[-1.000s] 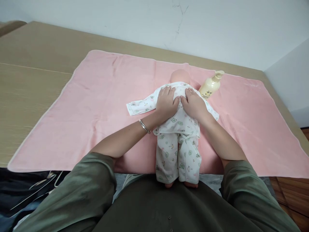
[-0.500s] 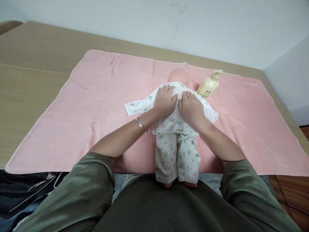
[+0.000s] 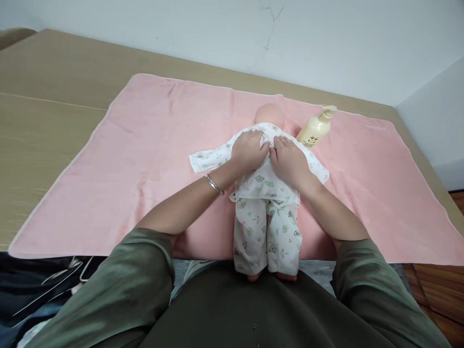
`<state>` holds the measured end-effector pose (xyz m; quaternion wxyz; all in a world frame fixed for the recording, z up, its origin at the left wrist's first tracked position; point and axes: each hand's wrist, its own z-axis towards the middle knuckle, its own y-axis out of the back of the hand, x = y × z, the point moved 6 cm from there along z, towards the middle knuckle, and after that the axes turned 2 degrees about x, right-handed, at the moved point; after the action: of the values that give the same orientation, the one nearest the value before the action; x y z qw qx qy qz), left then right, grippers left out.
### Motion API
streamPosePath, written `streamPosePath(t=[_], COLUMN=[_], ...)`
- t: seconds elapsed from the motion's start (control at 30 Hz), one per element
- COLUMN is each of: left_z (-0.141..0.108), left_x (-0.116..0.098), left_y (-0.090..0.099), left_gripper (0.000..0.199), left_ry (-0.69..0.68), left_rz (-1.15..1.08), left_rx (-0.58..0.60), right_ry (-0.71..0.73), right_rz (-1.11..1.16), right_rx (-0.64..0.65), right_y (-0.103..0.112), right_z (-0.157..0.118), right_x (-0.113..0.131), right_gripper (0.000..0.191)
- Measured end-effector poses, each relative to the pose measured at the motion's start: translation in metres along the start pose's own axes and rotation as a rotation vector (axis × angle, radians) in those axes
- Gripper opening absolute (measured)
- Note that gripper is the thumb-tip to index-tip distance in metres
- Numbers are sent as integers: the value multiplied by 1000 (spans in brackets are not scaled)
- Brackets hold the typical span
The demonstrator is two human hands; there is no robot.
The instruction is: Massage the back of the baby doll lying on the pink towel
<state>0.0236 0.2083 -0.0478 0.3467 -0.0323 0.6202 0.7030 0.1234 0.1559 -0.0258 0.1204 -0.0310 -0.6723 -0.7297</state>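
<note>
A baby doll (image 3: 270, 114) lies on the pink blanket (image 3: 174, 130) with its feet toward me; no face shows on its smooth head. It wears a white printed shirt (image 3: 268, 186) with long sleeves and matching trousers (image 3: 250, 237). My left hand (image 3: 249, 151) rests palm down on the left of the doll's upper body, fingers laid over the cloth. Close beside it, thumbs nearly touching, my right hand (image 3: 290, 162) lies flat on the shirt's right side. Folded cloth shows between my fingers. Their tips are partly hidden.
A cream pump bottle (image 3: 314, 129) stands on the blanket right of the doll's head. The blanket covers much of the wooden table (image 3: 65, 72), which stands against a white wall (image 3: 203, 34). Dark items (image 3: 39, 285) lie below the table's left front edge.
Both hands stay on the doll's shirt. My fingers have shifted slightly and look a little more bent. The doll and the bottle keep their places.
</note>
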Motion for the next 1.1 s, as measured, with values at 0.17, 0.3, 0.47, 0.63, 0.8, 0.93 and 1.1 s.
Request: streamPosePath(t=[0.17, 0.3, 0.47, 0.63, 0.8, 0.93, 1.1], left_z=[-4, -19, -17, -6, -16, -27, -15], left_x=[-9, -26, -25, -13, -22, -30, -21], left_y=[5, 7, 12, 15, 11, 11, 12], left_gripper=[39, 48, 46, 39, 51, 54, 38], left_ry=[-9, -101, -78, 45, -13, -47, 21], left_rz=[178, 306, 333, 285, 328, 328, 214], left_rx=[31, 37, 42, 66, 57, 62, 62], right_ry=[5, -19, -66, -114, -87, -27, -48], right_rz=[-51, 32, -15, -222, -158, -25, -115], right_rx=[23, 23, -25, -77, -75, -79, -75], right_y=[8, -4, -9, 5, 0, -9, -5], right_z=[-7, 13, 16, -9, 1, 18, 7], right_x=[5, -18, -21, 1, -10, -24, -10], right_gripper=[44, 49, 55, 53, 46, 45, 45])
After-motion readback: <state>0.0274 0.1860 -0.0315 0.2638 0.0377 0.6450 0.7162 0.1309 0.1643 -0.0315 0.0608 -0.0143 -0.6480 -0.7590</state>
